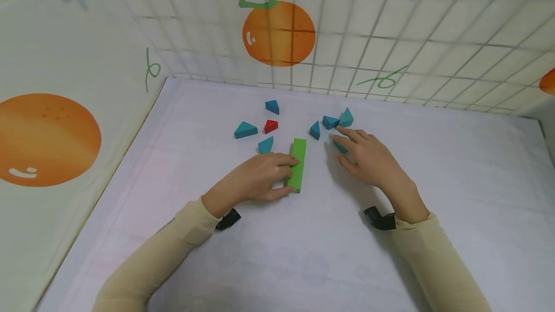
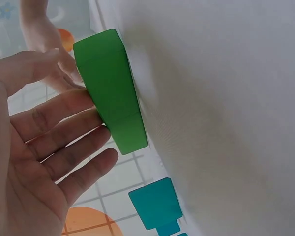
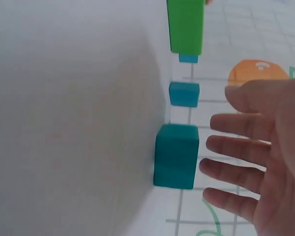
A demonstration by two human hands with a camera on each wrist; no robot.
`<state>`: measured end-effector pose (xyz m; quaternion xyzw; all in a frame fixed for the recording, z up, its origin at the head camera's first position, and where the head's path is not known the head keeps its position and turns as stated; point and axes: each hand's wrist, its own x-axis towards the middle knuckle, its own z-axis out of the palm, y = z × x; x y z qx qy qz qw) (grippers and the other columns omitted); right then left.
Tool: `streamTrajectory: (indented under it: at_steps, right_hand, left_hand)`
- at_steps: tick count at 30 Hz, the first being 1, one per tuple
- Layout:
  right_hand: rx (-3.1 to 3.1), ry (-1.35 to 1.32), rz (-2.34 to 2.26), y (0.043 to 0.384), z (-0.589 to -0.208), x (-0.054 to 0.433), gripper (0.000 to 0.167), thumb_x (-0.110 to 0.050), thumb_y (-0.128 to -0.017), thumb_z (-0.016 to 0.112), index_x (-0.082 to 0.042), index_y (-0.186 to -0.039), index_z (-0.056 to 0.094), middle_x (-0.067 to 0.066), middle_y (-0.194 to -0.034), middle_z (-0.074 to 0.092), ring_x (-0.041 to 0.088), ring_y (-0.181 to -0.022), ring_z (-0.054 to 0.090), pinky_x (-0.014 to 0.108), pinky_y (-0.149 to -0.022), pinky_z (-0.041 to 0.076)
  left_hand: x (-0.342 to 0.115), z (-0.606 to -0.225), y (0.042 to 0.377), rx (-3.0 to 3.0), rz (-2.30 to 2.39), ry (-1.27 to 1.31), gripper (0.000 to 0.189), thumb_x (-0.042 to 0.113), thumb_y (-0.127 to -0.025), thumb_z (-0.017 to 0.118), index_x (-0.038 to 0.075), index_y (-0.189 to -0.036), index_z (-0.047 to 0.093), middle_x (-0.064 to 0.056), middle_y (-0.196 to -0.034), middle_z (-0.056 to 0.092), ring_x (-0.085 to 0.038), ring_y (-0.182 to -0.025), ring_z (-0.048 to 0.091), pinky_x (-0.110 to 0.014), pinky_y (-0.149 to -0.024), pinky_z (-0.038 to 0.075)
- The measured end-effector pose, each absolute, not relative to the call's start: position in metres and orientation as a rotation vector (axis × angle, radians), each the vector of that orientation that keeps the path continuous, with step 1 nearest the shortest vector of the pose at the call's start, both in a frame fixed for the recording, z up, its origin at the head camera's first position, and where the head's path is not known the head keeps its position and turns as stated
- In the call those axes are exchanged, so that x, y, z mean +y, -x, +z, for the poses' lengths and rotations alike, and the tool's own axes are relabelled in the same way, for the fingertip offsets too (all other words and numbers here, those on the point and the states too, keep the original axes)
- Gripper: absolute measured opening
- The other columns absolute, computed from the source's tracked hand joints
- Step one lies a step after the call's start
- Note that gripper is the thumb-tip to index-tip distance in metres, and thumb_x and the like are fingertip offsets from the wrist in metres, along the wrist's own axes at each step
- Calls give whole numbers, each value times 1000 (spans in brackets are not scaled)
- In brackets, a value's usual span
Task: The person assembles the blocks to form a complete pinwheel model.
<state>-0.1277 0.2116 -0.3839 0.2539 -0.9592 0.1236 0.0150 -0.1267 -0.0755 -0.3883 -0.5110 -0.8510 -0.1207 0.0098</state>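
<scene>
A long green block (image 1: 298,165) lies on the white table, its length running away from me. My left hand (image 1: 264,176) is at its left side, with relaxed, nearly straight fingers touching it. In the left wrist view, the fingertips (image 2: 96,118) meet the face of the green block (image 2: 108,88), and the thumb stands slightly off it. My right hand (image 1: 368,157) hovers with spread fingers over a teal triangular block (image 1: 340,146), which it partly hides. The right wrist view shows the fingers (image 3: 236,169) apart from a teal block (image 3: 176,157).
Left of the green block lie a red block (image 1: 270,126), a blue wedge (image 1: 272,106) and teal triangles (image 1: 245,130). To its right are blue wedges (image 1: 331,122) and another teal triangle (image 1: 346,118). A wall covering (image 1: 208,28) with printed oranges borders the table's far edge.
</scene>
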Motion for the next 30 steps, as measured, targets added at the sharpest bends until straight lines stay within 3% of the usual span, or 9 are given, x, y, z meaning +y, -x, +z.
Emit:
streamTrajectory:
  at_steps: [10,17,30]
  right_hand:
    - [-2928,-797,368,128,-388,218,37,-18,-94,62,3,-125,63,21,-130,60,40,-116,58,55,-93,48]
    - [-2953,-779,393,131,-384,224,35,-16,-94,60,2,-124,64,22,-129,60,41,-116,57,56,-94,47]
    - [-2845,-843,515,132,-391,226,26,-11,-93,63,6,-112,69,22,-118,66,41,-107,63,53,-90,51]
  left_hand:
    - [-75,-389,126,-2671,-406,1589,27,34,-88,72,8,-95,74,-9,-126,65,-21,-119,61,-33,-104,48]
    - [-74,-389,127,-2684,-403,1583,25,33,-89,72,8,-95,72,-9,-127,64,-22,-119,61,-34,-103,49]
    - [-65,-380,131,-2716,-252,1567,35,29,-92,69,5,-116,70,-12,-130,63,-27,-119,62,-36,-105,48]
